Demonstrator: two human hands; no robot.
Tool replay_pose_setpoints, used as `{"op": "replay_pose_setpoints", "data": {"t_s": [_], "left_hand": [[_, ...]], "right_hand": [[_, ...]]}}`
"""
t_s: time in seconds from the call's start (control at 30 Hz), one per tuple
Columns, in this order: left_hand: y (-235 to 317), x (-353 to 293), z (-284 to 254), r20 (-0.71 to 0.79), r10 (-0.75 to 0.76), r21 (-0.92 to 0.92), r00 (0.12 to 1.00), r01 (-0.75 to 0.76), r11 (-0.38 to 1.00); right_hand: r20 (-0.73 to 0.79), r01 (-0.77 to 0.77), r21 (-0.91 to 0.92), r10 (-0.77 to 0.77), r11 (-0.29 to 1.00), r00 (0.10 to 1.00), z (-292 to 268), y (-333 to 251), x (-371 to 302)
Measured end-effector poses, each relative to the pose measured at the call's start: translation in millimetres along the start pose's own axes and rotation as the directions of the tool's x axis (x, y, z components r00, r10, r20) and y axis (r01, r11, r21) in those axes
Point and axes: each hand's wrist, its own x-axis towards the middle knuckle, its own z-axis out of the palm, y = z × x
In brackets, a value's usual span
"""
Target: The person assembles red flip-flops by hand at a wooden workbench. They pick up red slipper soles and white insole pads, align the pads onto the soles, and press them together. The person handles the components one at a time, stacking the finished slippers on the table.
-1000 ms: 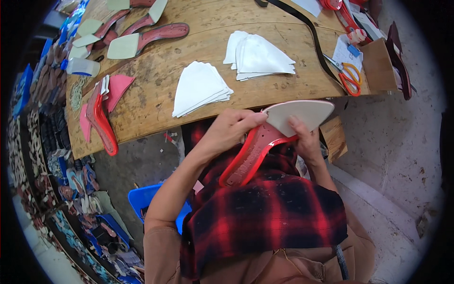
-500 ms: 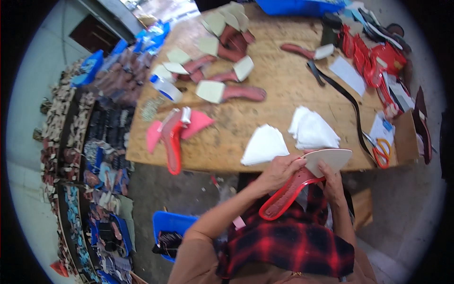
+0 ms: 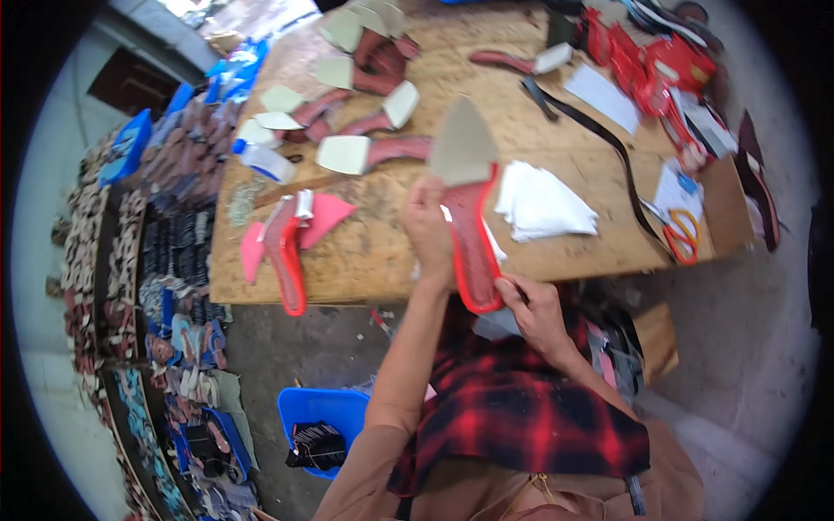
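While both hands are up off the counter (image 3: pixel 365 252), the red shoe sole (image 3: pixel 473 234) sits between them, held over the near edge of the wooden top. Left hand (image 3: pixel 430 227) is clamped along the sole's left flank, about mid-length, fingers wrapped onto it. Right hand (image 3: pixel 534 314) pinches the near, heel end, the end closest to the body. And look at the line of it: the long axis runs almost straight away from the person, heel toward the plaid lap, pointed pale toe piece (image 3: pixel 465 143) aimed at the far side of the counter. So the toe lies well beyond both hands, and the left hand is the nearer of the two to it. Just right of the sole lies a stack of white cut pieces (image 3: pixel 543 204); another red sole (image 3: pixel 287 256) rests to the left, orange-handled scissors (image 3: pixel 682 234) further right.
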Motion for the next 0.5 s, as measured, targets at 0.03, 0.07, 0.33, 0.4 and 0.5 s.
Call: {"op": "replay_pose_setpoints", "data": {"t_s": [0.03, 0.07, 0.33, 0.4, 0.5], "left_hand": [[-8, -4, -1, -0.016, -0.115, -0.124, 0.993, 0.112, 0.986], [-12, -12, 3, 0.046, -0.166, -0.26, 0.985, 0.173, 0.95], [22, -52, 20, 0.476, -0.365, -0.097, 0.8, 0.461, 0.882], [42, -58, 26, 0.595, -0.358, -0.286, 0.72, 0.606, 0.742], [42, -71, 39, 0.553, -0.301, -0.367, 0.777, 0.552, 0.749]], "right_hand": [[0.029, 0.001, 0.001, -0.001, 1.0, 1.0, -6, 0, 1], [0.02, -0.014, 0.019, 0.014, 1.0, 1.0, -13, 1, 5], [-0.094, 0.348, -0.222, -0.375, 0.911, 0.922, -38, -5, 20], [-0.166, 0.147, 0.07, -0.134, 0.987, 0.977, -45, -5, 44], [-0.016, -0.081, 0.299, 0.09, 0.951, 0.996, -40, -7, 60]]}}
